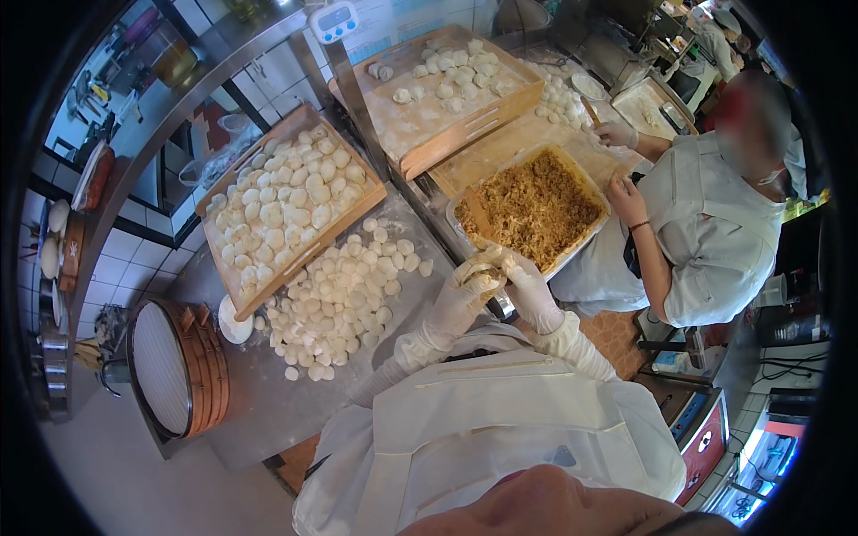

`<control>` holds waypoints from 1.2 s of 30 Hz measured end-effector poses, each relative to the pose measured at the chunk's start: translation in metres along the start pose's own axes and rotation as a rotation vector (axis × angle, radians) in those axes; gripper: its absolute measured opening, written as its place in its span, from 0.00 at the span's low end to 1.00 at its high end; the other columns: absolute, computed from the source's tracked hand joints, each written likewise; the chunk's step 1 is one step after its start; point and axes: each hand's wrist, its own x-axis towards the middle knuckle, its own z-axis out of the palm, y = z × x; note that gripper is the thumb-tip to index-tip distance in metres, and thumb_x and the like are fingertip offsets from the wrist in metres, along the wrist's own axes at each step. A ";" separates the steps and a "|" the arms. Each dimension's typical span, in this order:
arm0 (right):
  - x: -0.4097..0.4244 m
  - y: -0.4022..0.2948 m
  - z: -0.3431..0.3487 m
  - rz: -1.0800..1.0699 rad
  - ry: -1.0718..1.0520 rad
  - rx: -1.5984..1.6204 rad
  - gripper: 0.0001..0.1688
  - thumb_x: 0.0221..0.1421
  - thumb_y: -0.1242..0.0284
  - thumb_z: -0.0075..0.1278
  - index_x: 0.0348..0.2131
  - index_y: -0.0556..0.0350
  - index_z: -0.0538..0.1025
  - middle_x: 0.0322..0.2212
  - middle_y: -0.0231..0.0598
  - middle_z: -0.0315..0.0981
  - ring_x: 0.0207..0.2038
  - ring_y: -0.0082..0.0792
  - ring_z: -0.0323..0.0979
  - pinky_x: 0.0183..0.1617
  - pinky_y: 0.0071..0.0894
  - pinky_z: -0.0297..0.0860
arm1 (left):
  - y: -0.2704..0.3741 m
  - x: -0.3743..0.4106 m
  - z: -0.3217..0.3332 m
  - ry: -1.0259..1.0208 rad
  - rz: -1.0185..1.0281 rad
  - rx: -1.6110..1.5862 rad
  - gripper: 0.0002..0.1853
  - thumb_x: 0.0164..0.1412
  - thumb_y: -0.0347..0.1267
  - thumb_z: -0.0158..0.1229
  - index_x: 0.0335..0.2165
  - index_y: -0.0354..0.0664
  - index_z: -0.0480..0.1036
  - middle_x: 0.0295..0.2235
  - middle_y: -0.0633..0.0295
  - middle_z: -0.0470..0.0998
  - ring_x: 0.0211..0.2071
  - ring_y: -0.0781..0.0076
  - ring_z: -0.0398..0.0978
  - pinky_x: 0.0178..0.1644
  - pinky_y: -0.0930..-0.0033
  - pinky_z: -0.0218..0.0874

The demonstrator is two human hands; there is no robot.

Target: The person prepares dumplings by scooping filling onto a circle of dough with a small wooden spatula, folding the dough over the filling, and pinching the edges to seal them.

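Observation:
Both my hands are gloved and meet over the near corner of the filling tub. My left hand point(462, 295) cups a small piece of dough with brown filling point(484, 273), its fingers curled around it. Against the same dough press the fingertips of my right hand point(533, 291); the fingers hide much of it. Just beyond is a rectangular tub point(598, 189) of brown minced filling point(536, 201), with a wooden spatula point(477, 214) standing in it. To the left, many small floured dough rounds point(335, 295) lie heaped on the metal worktop point(261, 409).
A wooden tray point(315, 268) of dumplings overlaps the heap; a second dumpling tray point(476, 110) stands farther back. Bamboo steamers point(201, 375) sit at left, below a metal shelf point(221, 53). At right, a co-worker point(697, 201) holds a wooden stick point(590, 110) over a board point(469, 157).

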 end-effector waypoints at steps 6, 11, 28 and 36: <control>-0.006 -0.003 0.010 -0.138 -0.035 -0.138 0.38 0.51 0.73 0.59 0.57 0.68 0.61 0.46 0.37 0.69 0.48 0.25 0.67 0.53 0.24 0.63 | -0.001 0.002 -0.003 -0.022 -0.001 -0.031 0.21 0.64 0.31 0.49 0.54 0.33 0.62 0.47 0.57 0.70 0.49 0.67 0.70 0.54 0.68 0.63; 0.001 -0.002 0.011 -0.072 -0.083 0.097 0.35 0.52 0.72 0.57 0.55 0.67 0.64 0.44 0.37 0.70 0.46 0.25 0.69 0.52 0.23 0.65 | -0.014 0.006 -0.021 -0.020 0.005 0.028 0.23 0.67 0.40 0.46 0.52 0.35 0.63 0.49 0.55 0.68 0.52 0.62 0.66 0.59 0.60 0.56; 0.005 0.010 0.009 -0.014 0.059 0.306 0.30 0.58 0.67 0.52 0.54 0.62 0.63 0.47 0.37 0.67 0.49 0.30 0.67 0.54 0.30 0.65 | -0.015 0.013 -0.002 0.116 -0.092 -0.259 0.27 0.67 0.43 0.43 0.57 0.37 0.59 0.56 0.54 0.64 0.56 0.63 0.63 0.61 0.61 0.52; -0.002 0.013 0.015 -0.125 0.055 0.023 0.29 0.55 0.67 0.54 0.52 0.63 0.65 0.46 0.37 0.68 0.46 0.28 0.68 0.51 0.27 0.65 | -0.018 0.009 -0.008 0.015 -0.069 -0.203 0.25 0.67 0.43 0.45 0.56 0.39 0.61 0.55 0.59 0.65 0.56 0.66 0.63 0.59 0.65 0.54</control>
